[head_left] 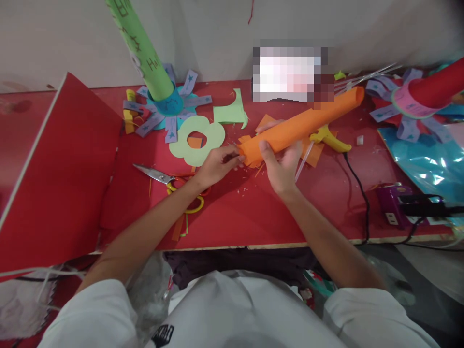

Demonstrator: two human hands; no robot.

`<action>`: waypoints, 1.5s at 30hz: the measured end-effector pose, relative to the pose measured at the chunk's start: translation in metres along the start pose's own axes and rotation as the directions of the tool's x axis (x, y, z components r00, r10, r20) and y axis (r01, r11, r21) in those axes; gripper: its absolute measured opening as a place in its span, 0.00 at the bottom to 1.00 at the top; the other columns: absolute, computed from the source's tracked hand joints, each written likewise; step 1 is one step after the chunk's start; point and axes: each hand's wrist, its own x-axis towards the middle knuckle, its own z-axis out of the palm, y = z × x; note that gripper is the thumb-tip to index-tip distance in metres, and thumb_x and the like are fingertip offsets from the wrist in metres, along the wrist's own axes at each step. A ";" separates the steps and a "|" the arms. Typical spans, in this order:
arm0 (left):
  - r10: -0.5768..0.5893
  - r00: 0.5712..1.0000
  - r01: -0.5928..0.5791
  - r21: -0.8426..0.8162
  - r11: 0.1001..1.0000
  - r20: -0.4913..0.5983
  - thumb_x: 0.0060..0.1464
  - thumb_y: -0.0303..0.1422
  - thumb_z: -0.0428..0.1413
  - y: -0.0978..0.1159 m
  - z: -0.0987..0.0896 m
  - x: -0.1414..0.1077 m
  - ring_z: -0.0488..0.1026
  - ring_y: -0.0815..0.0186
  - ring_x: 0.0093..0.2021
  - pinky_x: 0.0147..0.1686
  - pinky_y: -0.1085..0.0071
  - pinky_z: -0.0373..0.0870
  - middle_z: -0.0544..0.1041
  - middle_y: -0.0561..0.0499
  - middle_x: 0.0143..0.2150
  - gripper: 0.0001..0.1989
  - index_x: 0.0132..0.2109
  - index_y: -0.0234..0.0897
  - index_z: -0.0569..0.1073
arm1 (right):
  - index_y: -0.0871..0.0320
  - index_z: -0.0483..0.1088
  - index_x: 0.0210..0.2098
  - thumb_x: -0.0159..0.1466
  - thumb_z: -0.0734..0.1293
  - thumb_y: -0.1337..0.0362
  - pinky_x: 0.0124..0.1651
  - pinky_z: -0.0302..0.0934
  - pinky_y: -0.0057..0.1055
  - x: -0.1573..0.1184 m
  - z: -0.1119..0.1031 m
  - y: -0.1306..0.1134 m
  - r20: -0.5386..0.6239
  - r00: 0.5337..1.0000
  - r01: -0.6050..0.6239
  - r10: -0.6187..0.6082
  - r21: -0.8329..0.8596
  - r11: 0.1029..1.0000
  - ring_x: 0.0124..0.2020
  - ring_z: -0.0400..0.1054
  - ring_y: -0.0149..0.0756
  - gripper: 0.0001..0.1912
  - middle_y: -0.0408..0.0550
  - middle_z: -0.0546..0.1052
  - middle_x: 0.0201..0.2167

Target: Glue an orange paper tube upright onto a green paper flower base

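Note:
An orange paper tube [300, 123] slants up to the right above the red table. My right hand [282, 162] is wrapped round it from below, thumb on the near side. At the tube's lower left end, which is cut into flaps, my left hand [221, 164] pinches the edge between thumb and fingers. Just behind my left hand lies a pale green paper flower [177, 145] with a round hole. Scissors [154, 174] with red and yellow handles rest partly under my left forearm. A yellow glue gun [331, 138] lies to the right of my right hand.
A green paper tube [145, 53] with purple strips at its base stands at the back left. A red tube [442, 84] leans in at the right. A purple power box [393, 205] with cords sits near the right front edge. A red board [61, 174] rises at the left.

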 end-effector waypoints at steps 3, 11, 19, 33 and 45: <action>-0.040 0.999 0.040 -0.080 0.996 0.006 0.63 0.53 0.67 -0.001 0.000 0.002 0.78 0.67 0.32 0.36 0.71 0.77 0.81 0.48 0.34 0.23 0.38 0.35 0.78 | 0.45 0.79 0.50 0.70 0.76 0.46 0.71 0.71 0.54 -0.004 -0.003 -0.002 0.082 0.996 0.047 -0.041 -0.079 0.996 0.54 0.78 0.48 0.15 0.50 0.82 0.50; -0.065 0.997 0.060 -0.136 0.989 -0.035 0.62 0.53 0.69 0.007 -0.002 0.000 0.76 0.66 0.34 0.36 0.69 0.76 0.80 0.51 0.35 0.22 0.39 0.37 0.79 | 0.39 0.75 0.61 0.70 0.74 0.58 0.69 0.70 0.66 -0.014 -0.006 0.021 0.457 0.832 0.451 -0.315 -0.228 0.863 0.62 0.77 0.57 0.20 0.48 0.83 0.60; -0.053 0.998 0.046 -0.180 0.983 -0.037 0.61 0.54 0.70 0.017 0.001 -0.002 0.77 0.65 0.38 0.37 0.69 0.75 0.82 0.50 0.38 0.22 0.43 0.38 0.81 | 0.41 0.75 0.62 0.71 0.71 0.61 0.70 0.69 0.65 -0.012 -0.006 0.022 0.483 0.813 0.495 -0.326 -0.276 0.824 0.63 0.77 0.57 0.21 0.50 0.83 0.59; -0.008 0.990 0.021 0.094 0.995 -0.143 0.68 0.49 0.61 -0.003 -0.005 0.005 0.66 0.71 0.23 0.27 0.71 0.62 0.72 0.55 0.24 0.21 0.32 0.38 0.73 | 0.40 0.77 0.48 0.67 0.77 0.43 0.71 0.70 0.57 0.011 -0.002 -0.006 -0.055 0.996 -0.048 0.065 0.260 0.964 0.57 0.78 0.48 0.16 0.46 0.80 0.49; 0.191 0.978 -0.202 0.151 0.968 0.079 0.64 0.33 0.61 -0.009 0.001 -0.001 0.78 0.64 0.34 0.35 0.68 0.72 0.83 0.51 0.35 0.06 0.37 0.38 0.80 | 0.42 0.77 0.50 0.63 0.80 0.39 0.69 0.74 0.60 -0.004 0.004 0.000 0.140 0.990 -0.053 0.023 0.217 0.975 0.58 0.79 0.51 0.24 0.48 0.83 0.51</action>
